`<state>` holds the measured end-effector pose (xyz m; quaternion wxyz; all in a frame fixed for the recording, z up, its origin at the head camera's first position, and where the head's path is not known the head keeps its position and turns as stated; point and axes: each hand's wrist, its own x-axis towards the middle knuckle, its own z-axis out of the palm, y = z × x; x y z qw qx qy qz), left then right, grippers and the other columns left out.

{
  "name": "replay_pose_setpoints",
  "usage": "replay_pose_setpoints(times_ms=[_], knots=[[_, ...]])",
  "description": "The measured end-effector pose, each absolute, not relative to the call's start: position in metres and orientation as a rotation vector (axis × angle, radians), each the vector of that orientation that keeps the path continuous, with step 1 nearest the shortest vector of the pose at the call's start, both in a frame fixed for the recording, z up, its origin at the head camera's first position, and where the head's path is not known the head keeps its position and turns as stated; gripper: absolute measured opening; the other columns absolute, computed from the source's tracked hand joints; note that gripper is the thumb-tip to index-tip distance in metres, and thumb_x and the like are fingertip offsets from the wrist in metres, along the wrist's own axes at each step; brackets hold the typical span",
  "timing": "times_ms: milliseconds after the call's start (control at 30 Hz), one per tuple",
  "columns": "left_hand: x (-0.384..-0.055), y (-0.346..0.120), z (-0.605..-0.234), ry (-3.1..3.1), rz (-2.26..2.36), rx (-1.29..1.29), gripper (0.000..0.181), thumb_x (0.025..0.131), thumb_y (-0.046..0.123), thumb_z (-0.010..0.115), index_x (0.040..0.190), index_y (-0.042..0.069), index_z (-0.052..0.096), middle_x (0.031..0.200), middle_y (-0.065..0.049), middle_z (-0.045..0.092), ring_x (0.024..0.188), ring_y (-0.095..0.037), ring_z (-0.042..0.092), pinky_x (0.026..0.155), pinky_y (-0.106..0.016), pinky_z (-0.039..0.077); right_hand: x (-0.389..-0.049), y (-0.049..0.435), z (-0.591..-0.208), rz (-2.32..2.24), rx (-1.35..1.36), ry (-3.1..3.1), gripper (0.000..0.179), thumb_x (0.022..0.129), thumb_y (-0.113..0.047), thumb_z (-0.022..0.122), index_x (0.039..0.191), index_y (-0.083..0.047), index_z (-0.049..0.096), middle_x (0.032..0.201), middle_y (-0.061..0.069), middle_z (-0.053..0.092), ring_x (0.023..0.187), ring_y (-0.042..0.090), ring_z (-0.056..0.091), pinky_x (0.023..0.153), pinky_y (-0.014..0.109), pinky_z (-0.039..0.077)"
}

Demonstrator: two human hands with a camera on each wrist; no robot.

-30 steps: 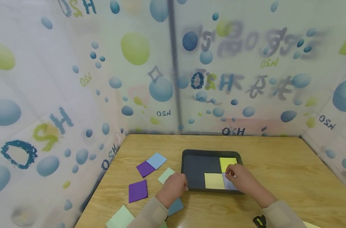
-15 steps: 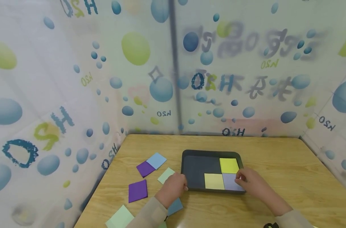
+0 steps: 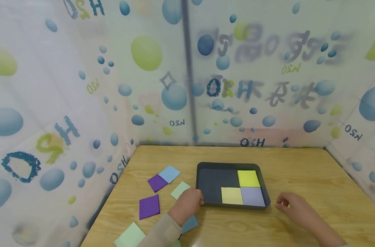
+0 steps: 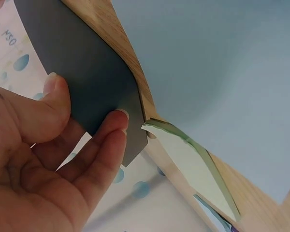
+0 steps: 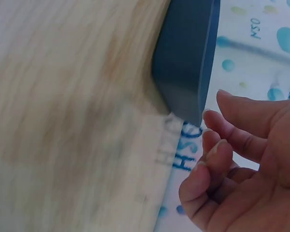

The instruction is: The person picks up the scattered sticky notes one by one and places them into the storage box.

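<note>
A dark grey rectangular tray (image 3: 227,166) lies on the wooden table. At its left wall is my left hand (image 3: 187,201); in the left wrist view thumb and fingers pinch the tray wall (image 4: 94,63). Inside the tray, on its right side, three flat square pieces sit edge to edge: bright yellow (image 3: 249,178) behind, pale yellow (image 3: 232,196) and lavender (image 3: 253,196) in front. Just off the tray's front right corner, my right hand (image 3: 293,206) has loosely bent fingers and holds nothing. The right wrist view shows its fingertips near the tray's corner (image 5: 181,72).
Left of the tray lie purple squares (image 3: 149,207), a light blue square (image 3: 170,174) overlapping another purple one (image 3: 157,183), and mint green squares (image 3: 130,235). A blue square (image 3: 190,224) is partly under my left forearm. Patterned walls border the table (image 3: 314,171).
My right hand has moved from over the lavender square, off the tray to the right, uncovering that square. The left hand stays at the tray's left wall.
</note>
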<state>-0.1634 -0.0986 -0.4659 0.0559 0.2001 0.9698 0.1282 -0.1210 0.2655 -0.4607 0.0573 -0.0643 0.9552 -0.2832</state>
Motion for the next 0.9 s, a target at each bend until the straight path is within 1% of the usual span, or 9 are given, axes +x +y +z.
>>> replay_pose_setpoints(times_ms=[133,333,467,667,767,900], knots=[[-0.163,-0.098,-0.465,2.967,0.346,0.635,0.01,0.091,0.012,0.076,0.081,0.01,0.078,0.082,-0.001,0.075,0.077,-0.014,0.07,0.069,-0.027,0.058,-0.115,0.28,-0.466,-0.827,-0.177,2.896,0.01,0.097,-0.02,0.068,0.096,-0.01,0.065,0.085,0.0,0.057,0.072,0.013,0.045,0.06,0.025,0.037],[-0.162,-0.099,-0.462,2.986,0.313,0.675,0.012,0.092,0.012,0.074,0.081,0.009,0.076,0.08,-0.001,0.074,0.075,-0.014,0.069,0.067,-0.026,0.057,-0.111,0.295,-0.471,-0.815,-0.179,2.874,0.012,0.098,-0.022,0.066,0.099,-0.01,0.065,0.085,-0.001,0.059,0.069,0.01,0.044,0.059,0.025,0.039],[-0.162,-0.099,-0.462,2.983,0.297,0.677,0.01,0.092,0.012,0.074,0.082,0.009,0.076,0.082,-0.002,0.074,0.077,-0.014,0.069,0.068,-0.026,0.058,-0.109,0.303,-0.474,-0.795,-0.185,2.874,0.014,0.097,-0.023,0.067,0.099,-0.009,0.065,0.086,-0.001,0.06,0.072,0.01,0.047,0.061,0.025,0.041],[-0.162,-0.099,-0.465,2.976,0.309,0.679,0.01,0.092,0.012,0.074,0.083,0.008,0.076,0.082,-0.002,0.074,0.075,-0.013,0.069,0.067,-0.025,0.057,-0.104,0.319,-0.482,-0.768,-0.126,2.832,0.018,0.094,-0.022,0.071,0.1,-0.006,0.064,0.087,0.0,0.06,0.079,0.016,0.052,0.064,0.031,0.045],[-0.162,-0.099,-0.465,2.98,0.331,0.667,0.011,0.092,0.012,0.074,0.082,0.009,0.077,0.081,-0.002,0.074,0.075,-0.013,0.069,0.066,-0.025,0.056,-0.101,0.327,-0.485,-0.759,-0.119,2.822,0.02,0.094,-0.022,0.072,0.1,-0.005,0.064,0.087,0.001,0.059,0.08,0.017,0.052,0.065,0.032,0.045],[-0.162,-0.099,-0.465,2.982,0.351,0.662,0.01,0.092,0.012,0.074,0.083,0.01,0.078,0.083,-0.001,0.075,0.076,-0.012,0.069,0.066,-0.024,0.056,-0.096,0.336,-0.488,-0.77,-0.088,2.767,0.024,0.095,-0.025,0.07,0.101,-0.003,0.064,0.089,0.001,0.06,0.082,0.017,0.054,0.068,0.033,0.048]])
